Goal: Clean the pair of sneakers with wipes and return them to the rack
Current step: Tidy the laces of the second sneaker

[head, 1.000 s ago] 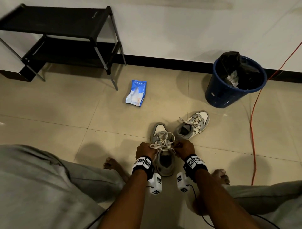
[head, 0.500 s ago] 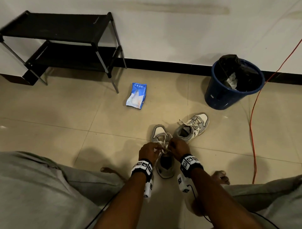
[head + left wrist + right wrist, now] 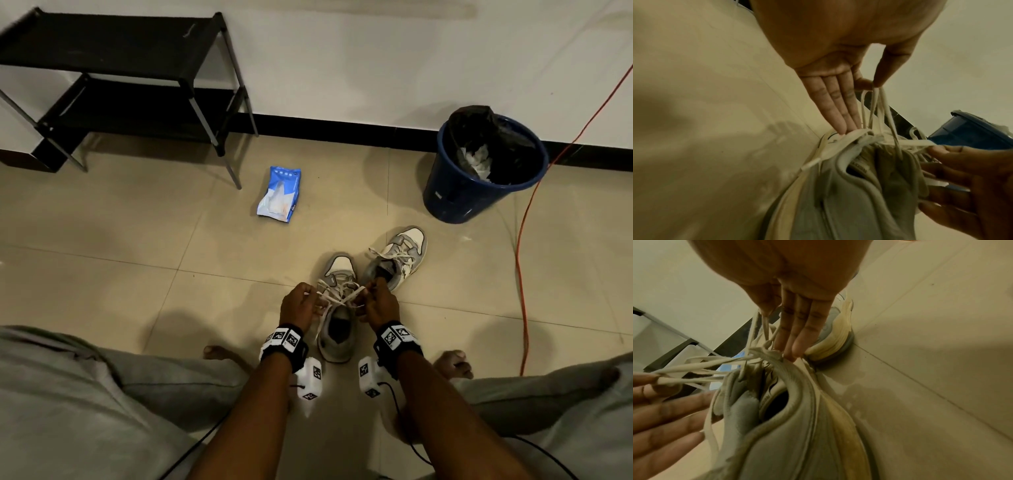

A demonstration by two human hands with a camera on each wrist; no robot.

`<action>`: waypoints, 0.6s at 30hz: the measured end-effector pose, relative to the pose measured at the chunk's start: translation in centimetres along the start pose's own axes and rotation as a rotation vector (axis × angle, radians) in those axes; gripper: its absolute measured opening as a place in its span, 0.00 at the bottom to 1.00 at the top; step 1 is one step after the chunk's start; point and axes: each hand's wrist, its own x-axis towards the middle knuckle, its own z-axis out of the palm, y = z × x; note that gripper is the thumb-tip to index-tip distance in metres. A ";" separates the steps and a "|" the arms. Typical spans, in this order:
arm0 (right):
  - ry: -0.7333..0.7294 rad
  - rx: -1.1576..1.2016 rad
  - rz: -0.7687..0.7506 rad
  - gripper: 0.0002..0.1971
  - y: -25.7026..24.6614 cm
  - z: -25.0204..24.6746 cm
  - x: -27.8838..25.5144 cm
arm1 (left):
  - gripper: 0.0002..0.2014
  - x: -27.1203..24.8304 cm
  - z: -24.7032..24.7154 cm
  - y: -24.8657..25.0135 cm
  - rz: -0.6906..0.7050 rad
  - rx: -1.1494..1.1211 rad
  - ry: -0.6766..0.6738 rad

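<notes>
Both hands, left (image 3: 301,305) and right (image 3: 378,303), pinch the laces (image 3: 339,294) of the near sneaker (image 3: 337,308), toe toward the wall, its mate (image 3: 399,257) angled beside it.

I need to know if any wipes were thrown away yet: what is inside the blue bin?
The blue bin holds a black liner bag with crumpled white material, probably used wipes, lying in it. Whatever lies beneath is hidden by the bag and the bin's wall.

My hands (image 3: 301,305) cover lace knot; rack (image 3: 113,78) cut off left; bin (image 3: 486,168) contents unclear, maybe wipes.
</notes>
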 end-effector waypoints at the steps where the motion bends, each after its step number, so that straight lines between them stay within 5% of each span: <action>1: 0.006 0.060 0.020 0.06 0.0 0.2 -0.1 | 0.04 -0.1 0.0 0.1 -0.010 -0.010 0.009; 6: -0.089 0.330 0.214 0.03 0.0 -0.1 -0.4 | 0.18 1.0 0.4 -1.7 -0.051 0.053 0.003; 12: -0.084 -0.004 0.065 0.03 -0.5 0.2 -0.1 | 0.11 0.5 0.8 -1.2 0.004 0.173 0.009; 18: 0.353 -0.005 0.047 0.04 -0.1 -2.2 -0.4 | 0.07 1.4 -0.9 -1.4 -0.198 -0.236 0.287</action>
